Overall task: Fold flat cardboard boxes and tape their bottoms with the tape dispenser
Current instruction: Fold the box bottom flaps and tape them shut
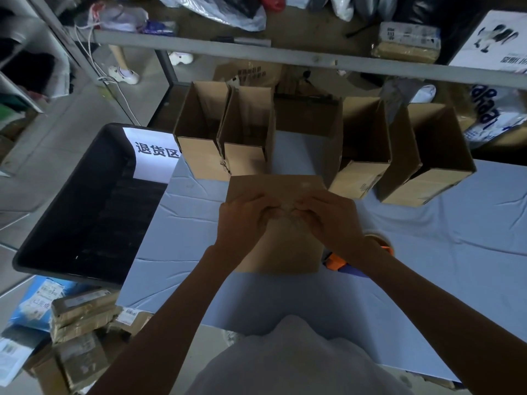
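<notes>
Cardboard box (278,189) sits near the middle of the desk (185,223), closed brown face up, both hands on it. Left hand (242,220) and right hand (333,220): fingers curled, tips meeting over the middle of the face; cannot tell whether they pinch anything or only press. Tape dispenser (335,260), orange, on desk just right of box, partly hidden under right forearm. Four open boxes (199,155) stand along far edge. Black bin (71,223) at left
</notes>
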Motion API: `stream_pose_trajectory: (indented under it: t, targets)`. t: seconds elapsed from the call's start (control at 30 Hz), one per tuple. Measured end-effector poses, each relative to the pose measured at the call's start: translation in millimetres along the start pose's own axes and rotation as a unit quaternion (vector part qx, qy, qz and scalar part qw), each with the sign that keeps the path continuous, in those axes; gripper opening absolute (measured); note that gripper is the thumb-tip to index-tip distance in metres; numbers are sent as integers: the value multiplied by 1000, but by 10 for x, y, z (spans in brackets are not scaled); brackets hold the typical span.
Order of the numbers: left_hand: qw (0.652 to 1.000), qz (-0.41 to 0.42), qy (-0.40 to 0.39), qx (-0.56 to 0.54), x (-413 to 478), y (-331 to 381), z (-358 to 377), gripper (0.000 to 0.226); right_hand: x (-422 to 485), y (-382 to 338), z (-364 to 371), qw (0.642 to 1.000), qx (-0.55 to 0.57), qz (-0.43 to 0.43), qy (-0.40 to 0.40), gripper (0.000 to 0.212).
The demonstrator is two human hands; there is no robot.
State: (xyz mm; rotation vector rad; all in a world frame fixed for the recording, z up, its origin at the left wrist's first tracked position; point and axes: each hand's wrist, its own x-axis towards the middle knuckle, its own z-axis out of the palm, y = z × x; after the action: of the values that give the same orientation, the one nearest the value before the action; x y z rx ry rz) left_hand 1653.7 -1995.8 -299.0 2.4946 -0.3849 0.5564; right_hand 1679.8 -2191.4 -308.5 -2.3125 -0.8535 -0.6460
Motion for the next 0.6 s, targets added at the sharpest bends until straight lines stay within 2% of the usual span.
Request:
stream_pose_trajectory:
  t: [0.17,0.23,0.3,0.37,0.43,0.5,0.6]
  targets:
    - [1000,0,-2,22,77,29,39,14,72,-9,1,1000,-6,16,-20,15]
    - [1000,9,-27,12,117,2,22,18,81,74,24,999,13,11,-36,26]
    - [997,15,-78,3,123,-62,21,36,53,140,60,998,13,-9,-69,45]
    - [994,1,-111,3,81,-117,67,49,-13,197,101,996,-24,-40,-75,53]
    - [994,-27,-104,-5,32,-121,118,50,-43,196,108,996,-54,-36,-69,55]
    - [995,-38,-86,-25,40,-117,136,48,-19,164,93,997,-38,-20,-61,55]
    - [998,-8,-49,-26,77,-124,117,45,26,166,86,997,-31,-13,-67,54]
